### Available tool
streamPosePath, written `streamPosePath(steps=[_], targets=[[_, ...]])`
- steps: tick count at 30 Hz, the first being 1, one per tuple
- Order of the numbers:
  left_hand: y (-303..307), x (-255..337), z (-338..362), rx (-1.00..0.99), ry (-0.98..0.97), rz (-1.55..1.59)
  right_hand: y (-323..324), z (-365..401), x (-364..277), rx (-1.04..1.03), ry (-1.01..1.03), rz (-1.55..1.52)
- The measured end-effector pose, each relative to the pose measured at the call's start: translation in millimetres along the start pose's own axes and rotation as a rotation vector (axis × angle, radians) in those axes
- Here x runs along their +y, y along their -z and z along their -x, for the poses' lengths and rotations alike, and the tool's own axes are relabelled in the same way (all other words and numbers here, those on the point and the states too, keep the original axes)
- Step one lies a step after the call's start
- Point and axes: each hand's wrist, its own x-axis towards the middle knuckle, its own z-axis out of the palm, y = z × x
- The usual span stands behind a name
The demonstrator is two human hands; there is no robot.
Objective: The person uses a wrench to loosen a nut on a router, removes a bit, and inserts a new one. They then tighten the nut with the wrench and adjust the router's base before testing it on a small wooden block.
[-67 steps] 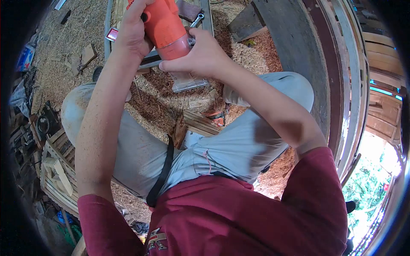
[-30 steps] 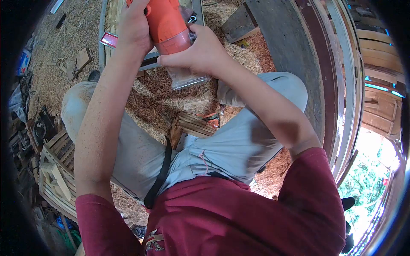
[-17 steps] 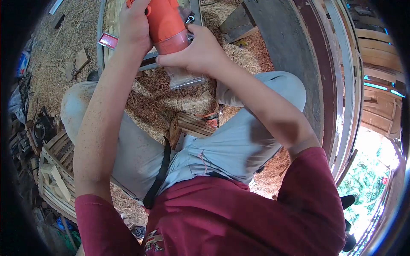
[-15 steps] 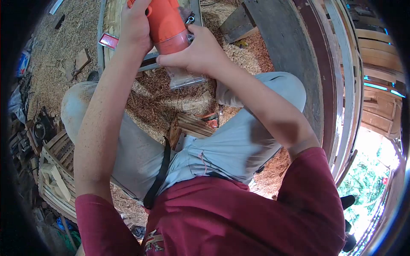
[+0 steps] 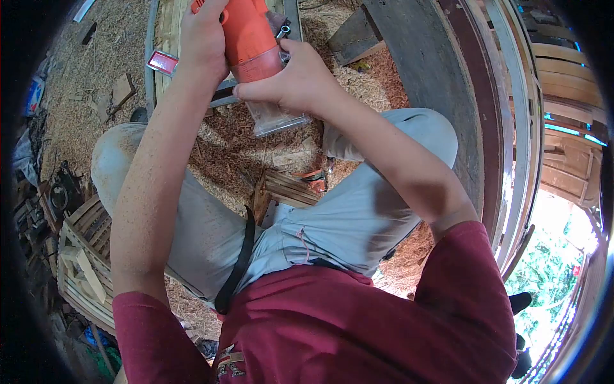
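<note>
Power tool (image 5: 249, 35) between left hand (image 5: 203, 41) and right hand (image 5: 297, 78); wrench (image 5: 285, 30) beside tool, plank (image 5: 441, 77) farther right.

Left hand (image 5: 204, 46) gripping side of orange power tool (image 5: 249, 40); right hand (image 5: 299, 78) around its near end. Wrench (image 5: 284, 30) near right hand. Red-and-white box (image 5: 164, 62) left of left hand. Wood strips (image 5: 291, 188) between legs (image 5: 211, 233), shavings (image 5: 227, 157) around them.
</note>
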Motion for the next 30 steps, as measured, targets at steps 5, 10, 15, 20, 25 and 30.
streamPosePath(steps=[5,10,15,20,25,30], targets=[[-2,-1,-4,0.085,0.034,-0.074,-7,-5,15,-0.107,-0.046,-0.182],[-8,7,-2,0.158,0.147,-0.088,-7,-4,9,-0.178,-0.093,-0.256],[-9,6,0,0.157,0.124,-0.063,-5,-5,9,-0.144,-0.093,-0.206],[-3,0,-2,0.125,0.102,-0.012,-4,-4,10,-0.067,-0.034,-0.138],[1,-5,2,0.046,0.005,0.022,4,3,-8,-0.031,-0.054,-0.022],[20,-10,-11,-0.009,0.006,0.028,1,2,-1,0.013,0.045,0.002]])
